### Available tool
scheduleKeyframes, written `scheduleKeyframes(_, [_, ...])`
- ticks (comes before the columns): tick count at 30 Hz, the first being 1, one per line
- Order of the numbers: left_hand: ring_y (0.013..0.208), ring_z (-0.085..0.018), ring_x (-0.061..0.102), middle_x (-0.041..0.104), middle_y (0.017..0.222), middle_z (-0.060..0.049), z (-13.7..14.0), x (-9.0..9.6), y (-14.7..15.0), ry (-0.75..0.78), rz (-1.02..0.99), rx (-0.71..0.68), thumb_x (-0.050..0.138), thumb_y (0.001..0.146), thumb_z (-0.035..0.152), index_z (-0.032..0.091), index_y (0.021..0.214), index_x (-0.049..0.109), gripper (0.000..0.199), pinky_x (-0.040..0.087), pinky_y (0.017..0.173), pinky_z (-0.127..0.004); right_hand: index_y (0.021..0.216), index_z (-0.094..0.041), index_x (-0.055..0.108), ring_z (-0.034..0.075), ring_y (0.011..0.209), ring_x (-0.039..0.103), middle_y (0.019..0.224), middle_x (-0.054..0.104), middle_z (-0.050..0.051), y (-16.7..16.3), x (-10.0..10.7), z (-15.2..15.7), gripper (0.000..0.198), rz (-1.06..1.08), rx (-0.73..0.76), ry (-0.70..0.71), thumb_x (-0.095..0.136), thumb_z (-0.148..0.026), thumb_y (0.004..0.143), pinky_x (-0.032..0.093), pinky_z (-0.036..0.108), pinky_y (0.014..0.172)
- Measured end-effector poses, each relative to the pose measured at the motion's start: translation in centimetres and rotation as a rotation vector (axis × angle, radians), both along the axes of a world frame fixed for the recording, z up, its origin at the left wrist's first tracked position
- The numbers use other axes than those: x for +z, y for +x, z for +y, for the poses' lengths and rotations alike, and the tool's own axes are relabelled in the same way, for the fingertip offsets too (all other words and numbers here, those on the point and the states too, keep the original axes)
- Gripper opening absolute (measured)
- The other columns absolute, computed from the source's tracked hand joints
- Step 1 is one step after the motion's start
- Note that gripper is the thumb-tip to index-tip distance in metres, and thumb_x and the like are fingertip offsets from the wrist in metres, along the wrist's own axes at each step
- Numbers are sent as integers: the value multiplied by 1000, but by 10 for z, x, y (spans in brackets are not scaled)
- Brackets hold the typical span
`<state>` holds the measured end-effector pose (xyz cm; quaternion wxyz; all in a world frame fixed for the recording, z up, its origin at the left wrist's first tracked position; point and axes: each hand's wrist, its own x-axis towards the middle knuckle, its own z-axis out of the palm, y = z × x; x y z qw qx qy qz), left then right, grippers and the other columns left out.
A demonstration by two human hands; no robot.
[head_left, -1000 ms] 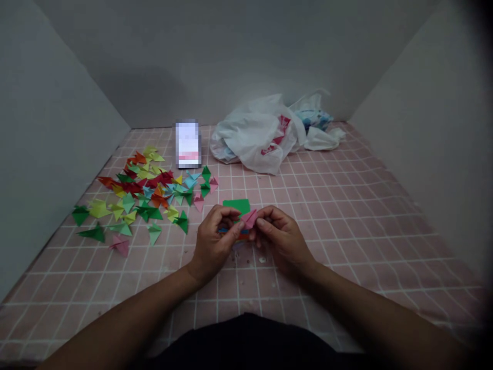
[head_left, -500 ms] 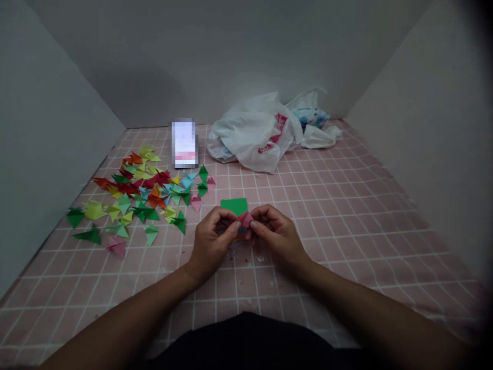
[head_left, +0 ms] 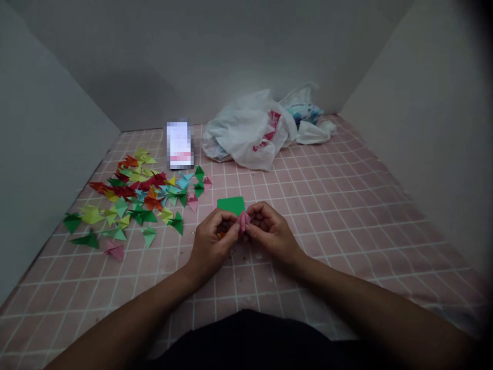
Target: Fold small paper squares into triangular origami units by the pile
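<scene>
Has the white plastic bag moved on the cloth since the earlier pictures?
No. The white plastic bag keeps its place on the gridded cloth, beside the phone; all shift left in the picture together.

The folded paper (head_left: 244,221) is pink, the sheet (head_left: 230,205) green, the cloth (head_left: 339,205) white-gridded pink.

Bare hands on show, left hand (head_left: 211,241) and right hand (head_left: 278,241) alike, and bare forearms (head_left: 134,308) too, slim at the wrists, widening behind them! Down at the near edge of the tablecloth (head_left: 346,231), there's the clothing (head_left: 246,339): black or very nearly, its outline one smooth rounded hump, any folds lost in gloom.
</scene>
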<state>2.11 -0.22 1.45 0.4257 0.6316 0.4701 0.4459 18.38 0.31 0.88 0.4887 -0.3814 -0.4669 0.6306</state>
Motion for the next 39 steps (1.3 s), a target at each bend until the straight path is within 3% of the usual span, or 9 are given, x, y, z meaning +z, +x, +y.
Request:
scheduleKeyframes(4, [74,-14,62,62,84,-3,-2,1,0,71,75,-16,61,90,20,17,89,65,5,51,68,-27,91,-22,56,12,71,57,80,58,-1,0,0,-3,16,-77,-13,86,68,-22,81,47,26,64])
scheduleKeyframes(7, [77,-15,63,63,87,-4,-2,4,0,47,60,-53,59,92,23,18,92,64,8,52,70,-28,90,-22,55,13,70,55,79,57,-2,0,0,-4,13,-153,-55,128,66,-21,83,45,27,64])
scheduleKeyframes(13, [72,-15,61,63,81,-2,-2,6,1,-14,28,-27,72,83,26,19,88,62,14,51,67,-26,91,-23,55,12,67,53,80,56,-2,0,1,-6,11,-237,-64,178,65,-23,86,43,28,61])
scheduleKeyframes(23, [75,-16,68,68,84,-4,-3,3,1,-126,-119,2,66,88,28,17,87,64,11,56,70,-27,86,-21,56,11,64,51,74,54,-3,1,1,-5,15,-151,-78,128,70,-25,84,41,26,58])
scheduleKeyframes(30, [63,-12,65,70,76,-1,0,5,4,-198,-252,-7,70,85,26,17,87,64,11,53,58,-21,84,-22,57,13,65,61,76,63,-1,1,4,-8,14,-86,-64,83,70,-26,85,50,27,60])
scheduleKeyframes(39, [55,-11,59,62,63,1,1,5,2,-258,-226,-64,68,86,29,18,89,63,13,47,52,-21,85,-21,61,15,71,63,79,63,1,4,3,-6,10,-182,-66,168,67,-28,88,52,29,64])
